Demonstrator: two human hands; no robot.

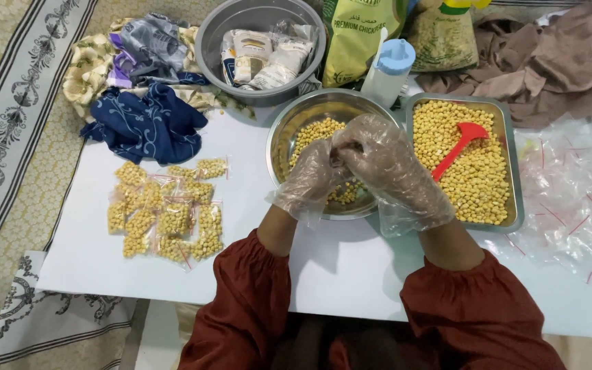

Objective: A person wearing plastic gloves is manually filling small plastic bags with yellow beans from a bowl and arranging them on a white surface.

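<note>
I see both gloved hands meeting over the round steel bowl [303, 123] of chickpeas [316, 131] — left hand [306, 179] and right hand [385, 164] pinched together on something small, hidden between fingertips, beside the chickpea tray [512, 171].

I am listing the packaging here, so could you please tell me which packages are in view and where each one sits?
Green bag: upright, top centre, behind the round steel bowl.
Patterned bag: right of it, green and tan.
Small clear packets: left on the white sheet, filled with yellow peas, red-edged.
White packets: inside the grey bowl, top.
Empty clear bags: heaped at right.
</note>
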